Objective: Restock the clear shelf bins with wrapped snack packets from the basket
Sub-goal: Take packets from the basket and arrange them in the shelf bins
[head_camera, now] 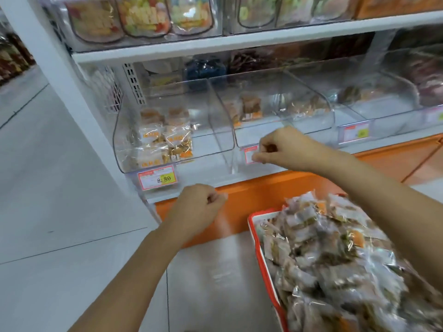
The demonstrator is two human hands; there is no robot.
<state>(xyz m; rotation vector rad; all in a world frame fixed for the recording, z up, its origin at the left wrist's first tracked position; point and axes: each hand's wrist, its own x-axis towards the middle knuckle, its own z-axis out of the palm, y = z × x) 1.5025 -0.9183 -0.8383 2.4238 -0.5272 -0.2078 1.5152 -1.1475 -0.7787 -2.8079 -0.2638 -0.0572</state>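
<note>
The leftmost clear bin (211,140) on the lower white shelf (203,173) is partly filled: a few wrapped snack packets (165,142) are stacked against its left wall, and its right half shows bare plastic. A red-bordered price tag (158,177) reading 8.80 hangs just below this bin's front lip. Immediately to the right of the bin stands a second clear bin (299,125), with only a few brown packets (249,106) lying towards its back. The right hand (282,149) is in front of that second bin, to the right of the leftmost one. Its fingers are curled in, with the tips at the edge of a smaller price tag (249,156) there; motion blur hides whether they actually pinch the tag. The left hand (199,207) is below the leftmost bin and slightly to its right, at the shelf's front edge. Its fingers are clenched into a loose fist, and I cannot tell whether anything is held in it. Well below and to the right of the leftmost bin sits the red-rimmed basket (261,248), heaped high with the wrapped restock packets (335,259). These are clear-wrapped, mostly brown and grey with some orange, and blurred.
</note>
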